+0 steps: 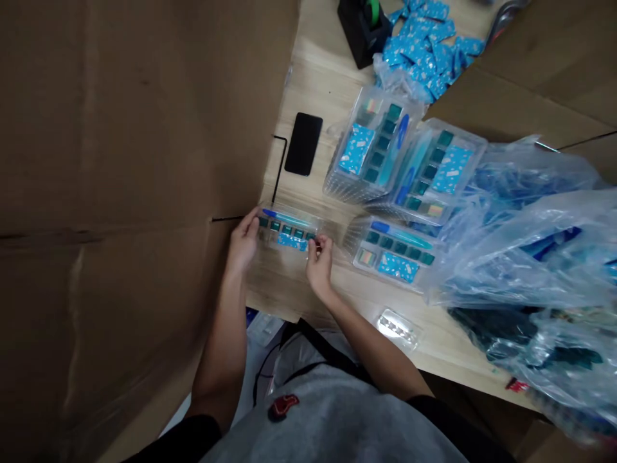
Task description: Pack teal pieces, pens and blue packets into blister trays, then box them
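A clear plastic tray (268, 242) lies on the table between my hands. In it are a blue pen (284, 217), a row of several dark green squares (287, 230) and a blue patterned packet (292, 242). My left hand (244, 243) grips the tray's left end, thumb and fingers closed on the edge. At the lower right corner, my right hand (320, 260) has its fingertips pinched together; what is between them is small and mostly hidden. Just right of that hand rests a filled stack of similar trays (355, 262).
Two more filled tray stacks (332, 183) stand behind. A phone (303, 144), hex key (280, 168) and tape dispenser (362, 32) lie farther back, near a pile of blue packets (424, 48). Plastic bags (530, 238) cover the right; cardboard (144, 128) walls the left. A small clear case (398, 329) lies in front.
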A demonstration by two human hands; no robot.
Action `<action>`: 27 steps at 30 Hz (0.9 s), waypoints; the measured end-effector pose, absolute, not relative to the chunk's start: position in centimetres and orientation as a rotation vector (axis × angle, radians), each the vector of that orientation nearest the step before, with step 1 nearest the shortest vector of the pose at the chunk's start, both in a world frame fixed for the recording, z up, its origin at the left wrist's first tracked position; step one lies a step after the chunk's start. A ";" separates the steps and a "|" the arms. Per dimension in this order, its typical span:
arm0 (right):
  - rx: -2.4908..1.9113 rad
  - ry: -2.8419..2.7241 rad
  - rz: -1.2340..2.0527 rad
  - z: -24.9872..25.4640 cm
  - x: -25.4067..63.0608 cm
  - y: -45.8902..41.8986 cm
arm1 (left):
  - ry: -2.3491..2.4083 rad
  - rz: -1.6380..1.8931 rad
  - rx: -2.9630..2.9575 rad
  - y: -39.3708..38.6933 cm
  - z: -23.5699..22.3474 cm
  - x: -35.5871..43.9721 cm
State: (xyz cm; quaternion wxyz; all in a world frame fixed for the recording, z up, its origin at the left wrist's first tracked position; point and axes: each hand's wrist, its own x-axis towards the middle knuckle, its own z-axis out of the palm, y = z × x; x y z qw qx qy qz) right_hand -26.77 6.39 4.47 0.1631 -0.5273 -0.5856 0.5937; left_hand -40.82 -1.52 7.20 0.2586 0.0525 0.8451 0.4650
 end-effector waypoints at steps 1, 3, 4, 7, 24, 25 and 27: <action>-1.450 -1.666 1.733 6.1 -26.1 6.1 | 2.271 1.341 0.145 -2.5 9.1 -40.5; -1.329 -1.635 1.824 9.4 -24.7 6.1 | 2.201 1.519 0.144 -3.9 13.0 -39.7; -1.261 -1.598 1.883 11.1 -23.9 6.4 | 2.153 1.586 0.133 -4.3 14.9 -39.2; -1.128 -1.491 2.001 15.5 -21.4 8.8 | 2.014 1.660 0.101 -4.0 19.6 -37.6; -1.453 -1.725 1.339 16.3 -10.1 20.6 | 1.915 1.291 0.577 10.2 16.8 -30.1; -1.474 -1.759 1.293 15.3 -10.0 20.8 | 1.962 1.238 0.592 10.7 15.8 -29.9; -1.483 -1.814 1.249 13.8 -10.1 20.6 | 2.048 1.168 0.613 11.0 14.1 -29.5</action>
